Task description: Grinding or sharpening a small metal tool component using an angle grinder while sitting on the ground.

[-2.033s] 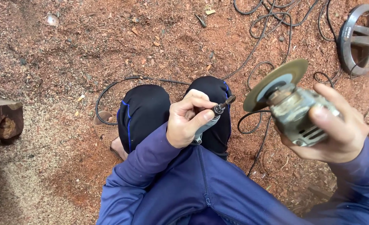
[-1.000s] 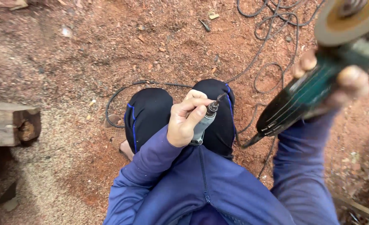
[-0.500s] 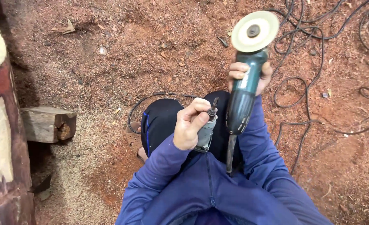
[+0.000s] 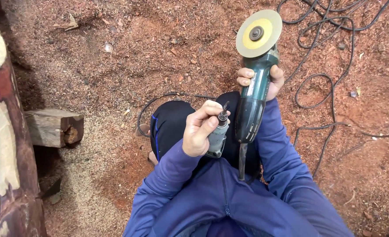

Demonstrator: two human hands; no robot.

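In the left hand the fingers are closed around a small grey rotary tool, its dark tip pointing up, above the dark knees. Just beside it, the right hand grips the green body of an angle grinder (the yellow disc faces up, away from the body). Around lie red sawdust ground, black cables, and at the left a wooden block near a big log.
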